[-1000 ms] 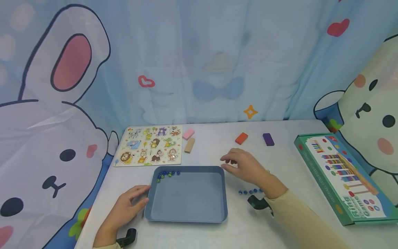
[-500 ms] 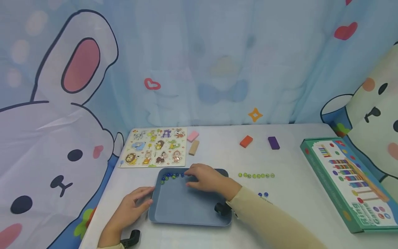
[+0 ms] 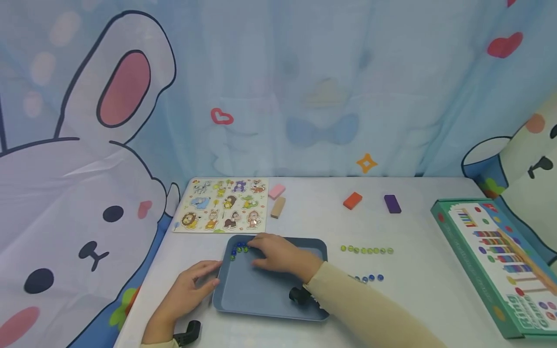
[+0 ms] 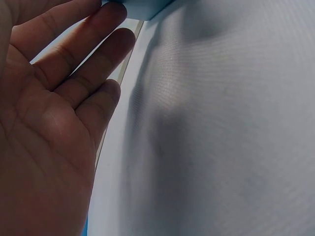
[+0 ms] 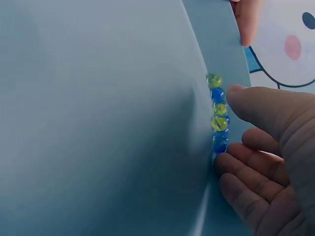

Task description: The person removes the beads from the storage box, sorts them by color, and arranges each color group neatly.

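Observation:
A blue-grey tray lies on the table in the head view. Blue and yellow-green marbles cluster in its far left corner; the right wrist view shows these marbles lined along the tray wall. My right hand reaches over the tray, fingertips right at the end blue marble, thumb apart beside the row. Nothing shows pinched between thumb and fingers. My left hand rests with relaxed fingers against the tray's left edge; the left wrist view shows its bare palm.
Right of the tray lie a row of yellow-green marbles and several blue marbles. Behind are an animal puzzle board and pink, tan, orange and purple blocks. A green box stands far right.
My right hand has moved left from beyond the tray's right edge to the marbles in its far left corner, which now sit closer together. My left hand stays at the tray's edge.

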`<state>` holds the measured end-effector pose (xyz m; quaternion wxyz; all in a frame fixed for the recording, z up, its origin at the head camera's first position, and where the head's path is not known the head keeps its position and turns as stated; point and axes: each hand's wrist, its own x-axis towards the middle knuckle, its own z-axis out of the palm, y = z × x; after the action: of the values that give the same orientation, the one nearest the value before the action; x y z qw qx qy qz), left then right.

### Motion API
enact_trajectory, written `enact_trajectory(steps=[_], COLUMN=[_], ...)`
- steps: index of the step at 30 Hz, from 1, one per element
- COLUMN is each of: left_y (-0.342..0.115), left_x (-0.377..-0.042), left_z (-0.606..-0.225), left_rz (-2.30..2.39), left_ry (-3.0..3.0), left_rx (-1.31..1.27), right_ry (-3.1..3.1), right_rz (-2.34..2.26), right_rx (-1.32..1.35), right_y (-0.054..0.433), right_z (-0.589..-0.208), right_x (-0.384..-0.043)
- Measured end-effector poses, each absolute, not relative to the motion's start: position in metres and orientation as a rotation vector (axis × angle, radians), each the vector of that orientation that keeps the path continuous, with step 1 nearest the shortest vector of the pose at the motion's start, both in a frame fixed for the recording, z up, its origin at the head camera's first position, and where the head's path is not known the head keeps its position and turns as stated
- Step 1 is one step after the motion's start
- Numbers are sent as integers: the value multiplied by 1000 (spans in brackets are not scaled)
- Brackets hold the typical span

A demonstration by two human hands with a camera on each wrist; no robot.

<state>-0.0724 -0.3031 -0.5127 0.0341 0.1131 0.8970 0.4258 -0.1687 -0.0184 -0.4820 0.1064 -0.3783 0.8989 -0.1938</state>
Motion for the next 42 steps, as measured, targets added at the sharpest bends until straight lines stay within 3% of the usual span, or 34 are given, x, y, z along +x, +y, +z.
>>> enact_trajectory(steps=[20,31,42], left_y=[-300,-299,-300], left_x=[-71,-71,-71], left_z=[-511,-511,-510], left_rz=[1349,1353,1346], left_ry=[2718,2705,2716], left_rx=[320,289,279], right_ry=[2673,2726,2722], right_rz=[-629,-661,-952], right_rx=[-1262,-1269,-1317], right_y=[-67,-67,-48], right_z=[-503,-509,-488], right_x=[-164,-162,-158])
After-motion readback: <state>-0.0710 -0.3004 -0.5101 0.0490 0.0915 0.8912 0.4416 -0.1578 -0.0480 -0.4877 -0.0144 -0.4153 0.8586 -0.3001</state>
